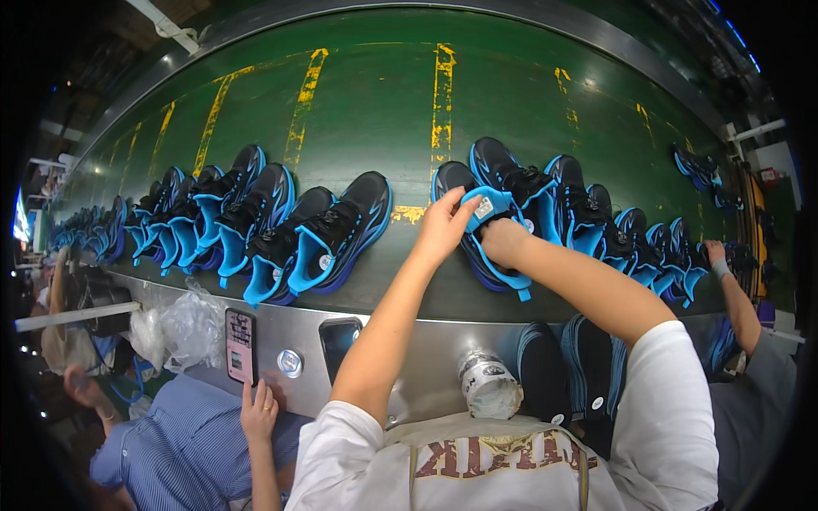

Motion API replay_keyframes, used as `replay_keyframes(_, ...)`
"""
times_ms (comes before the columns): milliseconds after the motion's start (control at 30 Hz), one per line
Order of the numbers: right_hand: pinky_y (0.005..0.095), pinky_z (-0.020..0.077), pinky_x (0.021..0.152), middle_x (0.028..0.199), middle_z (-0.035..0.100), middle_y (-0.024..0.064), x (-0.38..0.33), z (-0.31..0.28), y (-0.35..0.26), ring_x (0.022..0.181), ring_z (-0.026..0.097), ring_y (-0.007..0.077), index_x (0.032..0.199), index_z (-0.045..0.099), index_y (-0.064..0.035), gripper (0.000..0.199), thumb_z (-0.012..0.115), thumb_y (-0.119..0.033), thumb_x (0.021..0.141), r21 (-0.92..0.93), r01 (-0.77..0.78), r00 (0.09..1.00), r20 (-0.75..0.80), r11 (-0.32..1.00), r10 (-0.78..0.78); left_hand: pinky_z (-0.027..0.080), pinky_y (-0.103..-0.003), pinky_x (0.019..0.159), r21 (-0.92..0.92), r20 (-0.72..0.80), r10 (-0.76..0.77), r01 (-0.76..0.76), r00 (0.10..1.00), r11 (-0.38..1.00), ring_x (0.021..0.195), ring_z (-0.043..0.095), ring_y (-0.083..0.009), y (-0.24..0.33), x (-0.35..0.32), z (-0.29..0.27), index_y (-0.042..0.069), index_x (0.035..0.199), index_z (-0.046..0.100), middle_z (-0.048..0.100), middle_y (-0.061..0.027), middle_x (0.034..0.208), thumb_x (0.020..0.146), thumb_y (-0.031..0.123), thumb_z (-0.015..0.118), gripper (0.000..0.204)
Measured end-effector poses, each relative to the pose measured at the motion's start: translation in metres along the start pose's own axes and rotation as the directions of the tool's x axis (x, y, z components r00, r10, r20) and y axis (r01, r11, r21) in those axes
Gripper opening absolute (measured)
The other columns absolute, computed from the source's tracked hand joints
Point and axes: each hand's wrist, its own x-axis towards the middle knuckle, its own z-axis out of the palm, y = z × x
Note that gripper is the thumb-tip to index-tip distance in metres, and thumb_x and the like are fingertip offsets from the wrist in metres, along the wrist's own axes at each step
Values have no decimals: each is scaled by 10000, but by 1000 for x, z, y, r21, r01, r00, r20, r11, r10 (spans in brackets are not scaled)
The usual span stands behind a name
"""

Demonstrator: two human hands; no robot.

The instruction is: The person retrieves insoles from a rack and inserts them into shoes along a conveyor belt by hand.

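A black sneaker (488, 271) with blue lining and a blue-purple sole stands on the green conveyor in front of me, toe pointing away. My left hand (443, 226) pinches its blue tongue, which is pulled up and shows a white label. My right hand (506, 243) reaches into the shoe's opening, its fingers hidden inside. A round white sticker shows beside that hand, at the lining. Another black and blue sneaker (498, 166) lies just behind and to the right, close against this one.
Rows of matching sneakers (354, 217) line the conveyor (358, 102) on both sides. On the metal ledge (426, 345) are phones (241, 345), a plastic-wrapped cylinder (490, 385), stacked dark insoles (543, 370) and clear plastic bags (194, 324). Co-workers' hands (260, 413) show at left and right.
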Motion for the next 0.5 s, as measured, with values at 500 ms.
replay_keyframes(500,402,376,892,1075,546,240,53,20,-2,1058,487,332,941,608,18,272,481,-118,743,439,-138,936,-235,888,262,439,-351,678,416,-240,445,-323,863,850,783,541,-319,6,-16,38,21,1002,555,532,-154,873,811,121,565,217)
